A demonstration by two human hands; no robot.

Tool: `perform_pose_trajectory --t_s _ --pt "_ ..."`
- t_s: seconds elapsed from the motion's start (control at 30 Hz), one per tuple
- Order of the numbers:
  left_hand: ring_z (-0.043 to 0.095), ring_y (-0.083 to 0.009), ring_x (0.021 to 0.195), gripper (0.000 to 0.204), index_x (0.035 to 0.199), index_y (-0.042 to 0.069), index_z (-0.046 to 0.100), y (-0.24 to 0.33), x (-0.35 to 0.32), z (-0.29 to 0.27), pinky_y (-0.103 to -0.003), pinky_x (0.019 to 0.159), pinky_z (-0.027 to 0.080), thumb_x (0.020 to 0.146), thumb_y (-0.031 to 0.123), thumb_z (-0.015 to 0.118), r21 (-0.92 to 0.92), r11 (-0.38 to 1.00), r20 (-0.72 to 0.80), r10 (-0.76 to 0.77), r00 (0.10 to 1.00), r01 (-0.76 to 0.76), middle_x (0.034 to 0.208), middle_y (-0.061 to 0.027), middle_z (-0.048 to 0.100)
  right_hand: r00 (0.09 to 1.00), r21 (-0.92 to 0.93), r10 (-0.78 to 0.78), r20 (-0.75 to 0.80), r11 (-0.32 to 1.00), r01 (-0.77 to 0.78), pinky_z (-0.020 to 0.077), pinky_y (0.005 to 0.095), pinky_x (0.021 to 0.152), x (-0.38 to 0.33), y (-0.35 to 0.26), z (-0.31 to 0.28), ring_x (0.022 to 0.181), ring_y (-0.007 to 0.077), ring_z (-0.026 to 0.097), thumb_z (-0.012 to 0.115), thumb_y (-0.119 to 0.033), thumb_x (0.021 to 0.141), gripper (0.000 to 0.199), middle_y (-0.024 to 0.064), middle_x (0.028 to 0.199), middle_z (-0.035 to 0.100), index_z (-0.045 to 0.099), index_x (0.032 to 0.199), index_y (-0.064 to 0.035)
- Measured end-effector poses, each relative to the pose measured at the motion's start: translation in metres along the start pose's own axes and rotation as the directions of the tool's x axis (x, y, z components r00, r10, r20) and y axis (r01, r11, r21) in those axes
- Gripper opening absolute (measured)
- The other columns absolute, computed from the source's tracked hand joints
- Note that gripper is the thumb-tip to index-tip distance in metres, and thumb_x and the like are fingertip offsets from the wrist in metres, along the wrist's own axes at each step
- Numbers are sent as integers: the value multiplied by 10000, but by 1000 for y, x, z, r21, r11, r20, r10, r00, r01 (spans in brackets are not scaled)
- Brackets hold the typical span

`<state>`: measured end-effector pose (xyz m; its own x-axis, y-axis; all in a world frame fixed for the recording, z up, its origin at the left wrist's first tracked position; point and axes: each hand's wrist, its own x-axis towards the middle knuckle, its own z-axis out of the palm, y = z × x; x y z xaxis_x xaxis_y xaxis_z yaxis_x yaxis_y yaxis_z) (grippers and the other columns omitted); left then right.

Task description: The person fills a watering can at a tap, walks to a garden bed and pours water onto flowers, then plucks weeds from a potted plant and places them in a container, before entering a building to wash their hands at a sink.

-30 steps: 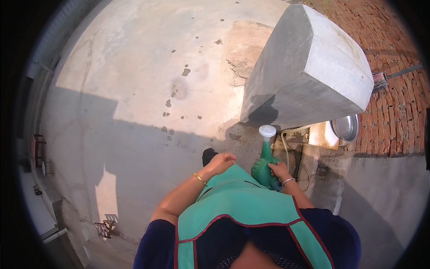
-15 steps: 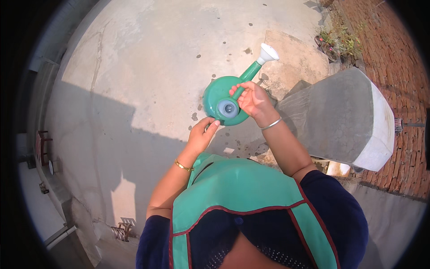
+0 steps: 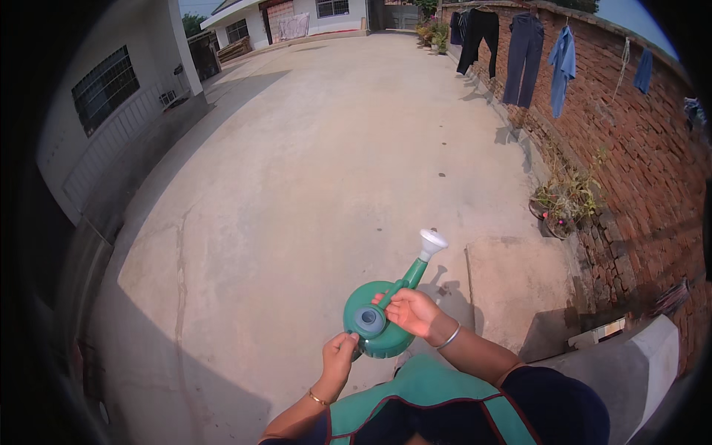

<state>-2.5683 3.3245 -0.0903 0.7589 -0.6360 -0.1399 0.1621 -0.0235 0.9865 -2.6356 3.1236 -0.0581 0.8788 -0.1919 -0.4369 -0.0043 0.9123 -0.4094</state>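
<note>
A green watering can (image 3: 360,297) is held out in front of my green apron (image 3: 437,382), over the concrete yard. Its spout points away and to the right, ending in a white sprinkler head (image 3: 432,242). The round grey-blue opening (image 3: 368,318) on its top faces up. My right hand (image 3: 415,311) has its fingers curled round the handle bar on the spout side. On the near left side, my left hand (image 3: 339,357) is closed on the can's edge beside the opening; its fingertips are partly hidden.
Along the brick wall (image 3: 630,141) on the right, trousers (image 3: 523,59) and a blue shirt (image 3: 563,70) hang. Below stand potted plants (image 3: 560,204) and a low concrete slab (image 3: 519,285). A white building (image 3: 111,104) lines the left.
My view has tilted up, bringing the far yard, the building and the hanging clothes into sight. The watering can stays in both hands and sits lower in the picture.
</note>
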Motion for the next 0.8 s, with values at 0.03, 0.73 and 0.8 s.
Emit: perform_pose_trajectory --t_s 0.03,0.73,0.8 --pt "387 -48 540 287 608 45 519 3 37 -4 -215 484 293 850 197 544 14 1000 -11 -12 1000 13 570 32 462 1000 1 20 14 1000 -20 393 382 987 32 -21 3 1100 280 505 489 -25 795 320 186 1141 503 430 1096 69" --pt "373 -58 503 270 601 29 504 158 918 68 -222 466 293 854 122 516 -86 996 286 9 958 17 563 18 451 976 -159 -216 35 963 219 360 378 1013 643 -587 119 1099 269 489 441 10 825 230 184 1150 486 451 1038 96" --pt "379 -63 506 272 604 26 510 178 1008 78 -223 472 296 850 144 506 -24 1000 316 1 949 7 561 16 455 965 -135 -253 73 956 261 356 358 1001 709 -647 119 1093 242 483 461 -19 830 253 158 1135 487 453 1065 74"
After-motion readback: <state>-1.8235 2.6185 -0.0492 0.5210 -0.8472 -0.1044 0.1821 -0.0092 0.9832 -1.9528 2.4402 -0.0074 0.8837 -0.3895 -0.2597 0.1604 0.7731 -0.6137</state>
